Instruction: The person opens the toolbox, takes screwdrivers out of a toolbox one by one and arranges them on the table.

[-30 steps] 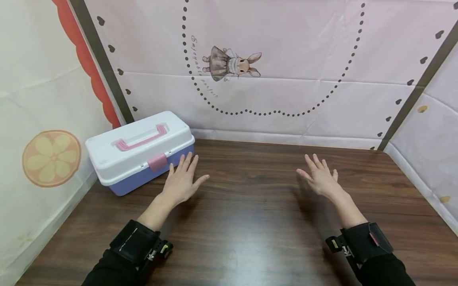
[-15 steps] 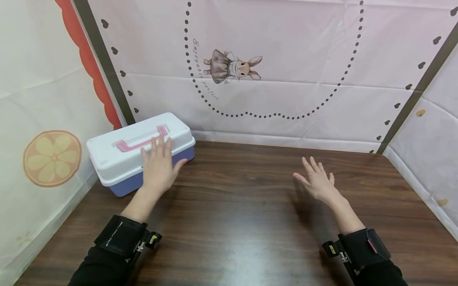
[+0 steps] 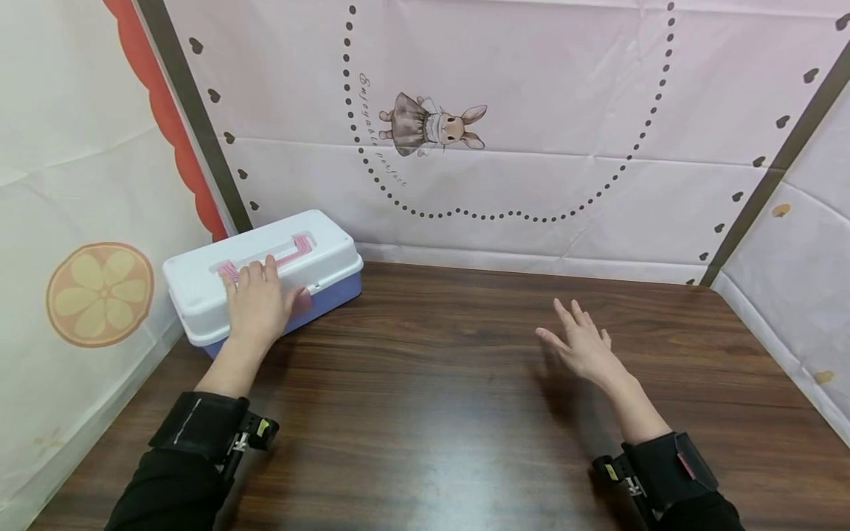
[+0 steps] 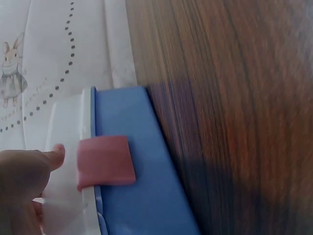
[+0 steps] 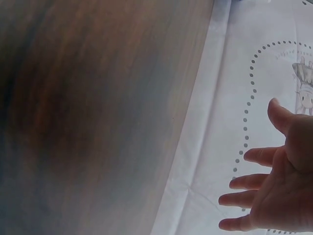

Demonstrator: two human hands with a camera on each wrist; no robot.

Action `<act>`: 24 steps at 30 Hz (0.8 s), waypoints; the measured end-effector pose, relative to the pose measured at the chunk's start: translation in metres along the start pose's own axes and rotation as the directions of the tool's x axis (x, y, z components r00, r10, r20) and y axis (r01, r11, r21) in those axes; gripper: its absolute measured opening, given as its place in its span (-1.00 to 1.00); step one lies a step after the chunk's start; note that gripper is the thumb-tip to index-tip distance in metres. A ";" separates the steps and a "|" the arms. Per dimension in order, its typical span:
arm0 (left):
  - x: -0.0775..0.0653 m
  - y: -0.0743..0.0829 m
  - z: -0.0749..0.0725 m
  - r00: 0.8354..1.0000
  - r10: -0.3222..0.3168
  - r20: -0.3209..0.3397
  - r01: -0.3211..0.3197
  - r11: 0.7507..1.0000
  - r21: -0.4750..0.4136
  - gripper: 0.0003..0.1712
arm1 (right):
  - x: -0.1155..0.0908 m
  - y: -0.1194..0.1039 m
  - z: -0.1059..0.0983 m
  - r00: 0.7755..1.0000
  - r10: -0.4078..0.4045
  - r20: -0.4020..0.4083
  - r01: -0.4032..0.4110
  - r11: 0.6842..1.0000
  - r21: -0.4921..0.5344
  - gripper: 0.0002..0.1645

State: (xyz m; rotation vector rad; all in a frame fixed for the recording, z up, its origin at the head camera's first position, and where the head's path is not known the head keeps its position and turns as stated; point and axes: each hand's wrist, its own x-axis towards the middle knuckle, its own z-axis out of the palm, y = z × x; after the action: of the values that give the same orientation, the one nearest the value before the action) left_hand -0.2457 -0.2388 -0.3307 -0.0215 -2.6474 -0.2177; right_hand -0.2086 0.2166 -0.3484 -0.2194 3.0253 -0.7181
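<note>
My L hand (image 3: 255,306) is covering part of the wht/blue toolbox (image 3: 199,295)'s pink handle (image 3: 302,245), can't tell if gripping; box is sitting back-left on tbl (image 3: 425,383). R hand (image 3: 586,350) is hovering, fingers spread.

Reads "Enjoyable" in curving script (image 3: 366,107) on the pale backdrop (image 3: 544,88), at eleven o'clock from the head view's centre; continues with "perfec" and an unclear last letter. Blurred in both wrist views.

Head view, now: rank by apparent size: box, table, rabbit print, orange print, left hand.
1. Table
2. Box
3. Orange print
Left hand, rabbit print: too alike to rank.
</note>
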 end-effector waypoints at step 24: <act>-0.001 -0.003 0.006 0.958 0.205 -0.199 -0.199 0.979 0.047 -0.43 | 0.011 -0.025 0.016 0.988 -0.153 -0.024 0.155 0.986 0.068 -0.13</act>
State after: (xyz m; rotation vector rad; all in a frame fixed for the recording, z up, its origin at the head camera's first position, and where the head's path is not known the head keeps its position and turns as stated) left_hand -0.2476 -0.2404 -0.3370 -0.2474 -2.4234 -0.1093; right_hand -0.2152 0.1855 -0.3514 -0.4511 3.0194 -0.8397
